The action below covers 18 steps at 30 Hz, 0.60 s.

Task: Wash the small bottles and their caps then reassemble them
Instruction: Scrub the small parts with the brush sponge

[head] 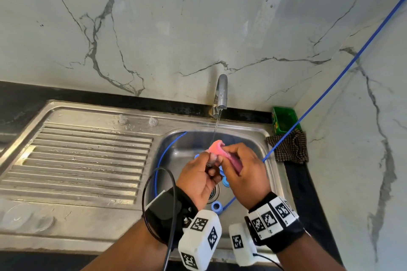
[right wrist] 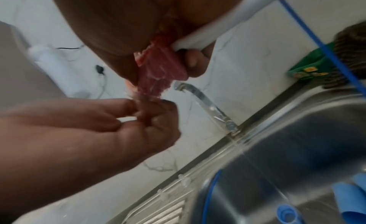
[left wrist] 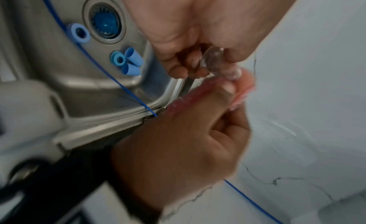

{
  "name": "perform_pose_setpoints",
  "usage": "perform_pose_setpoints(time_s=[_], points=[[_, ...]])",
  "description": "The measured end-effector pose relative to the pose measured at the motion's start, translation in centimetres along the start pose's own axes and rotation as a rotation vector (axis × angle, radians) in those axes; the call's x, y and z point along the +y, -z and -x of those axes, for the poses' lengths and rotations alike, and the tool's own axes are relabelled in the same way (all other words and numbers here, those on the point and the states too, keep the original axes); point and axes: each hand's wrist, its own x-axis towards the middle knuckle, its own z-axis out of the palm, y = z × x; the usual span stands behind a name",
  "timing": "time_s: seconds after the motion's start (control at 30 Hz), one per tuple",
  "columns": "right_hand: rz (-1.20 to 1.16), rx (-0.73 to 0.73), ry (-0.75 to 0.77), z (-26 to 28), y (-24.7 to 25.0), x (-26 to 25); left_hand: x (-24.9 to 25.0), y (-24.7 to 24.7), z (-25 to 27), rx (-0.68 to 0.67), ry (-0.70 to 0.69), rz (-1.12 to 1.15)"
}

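Over the sink basin (head: 253,138), the left hand (head: 198,179) pinched a small clear bottle (left wrist: 212,61) between thumb and curled fingers, while the right hand (head: 244,174) gripped a pink sponge (head: 217,146) pressed against it under the thin stream from the tap (head: 221,92). Below the hands, blue caps (left wrist: 126,61) lay near the drain (left wrist: 105,22), beside a blue tube (head: 163,154). Farther back, two more clear bottles (head: 137,120) stood on the sink's ledge.

Black wrist straps (head: 167,211) with white marker-printed camera blocks (head: 199,238), thin black cables (head: 158,204).
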Motion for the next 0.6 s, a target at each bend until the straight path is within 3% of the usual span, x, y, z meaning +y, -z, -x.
perform_pose_setpoints(time_s=[0.1, 0.2, 0.33, 0.43, 0.53, 0.6], points=[[-0.011, -0.029, 0.055, 0.1, 0.0, -0.7, 0.1, -0.2, 0.2, -0.023, -0.038, -0.016], [-0.010, 0.018, -0.043, -0.4, 0.2, -0.7, 0.0, -0.3, 0.2, -0.037, -0.013, -0.052], [-0.039, -0.011, 0.063, -0.1, -0.4, -1.7, 0.4, 0.2, 0.0, -0.028, -0.032, -0.041], [-0.027, 0.021, -0.029, -0.6, -0.3, -1.3, 0.3, 0.3, 0.0, -0.037, -0.033, -0.125], [-0.085, -0.023, 0.085, -0.4, -0.6, -2.2, 0.7, 0.6, -0.2, -0.014, -0.067, -0.112], [-0.057, -0.039, 0.063, -0.7, -0.6, -1.9, 0.8, 0.9, -0.4, -0.032, -0.071, -0.140]])
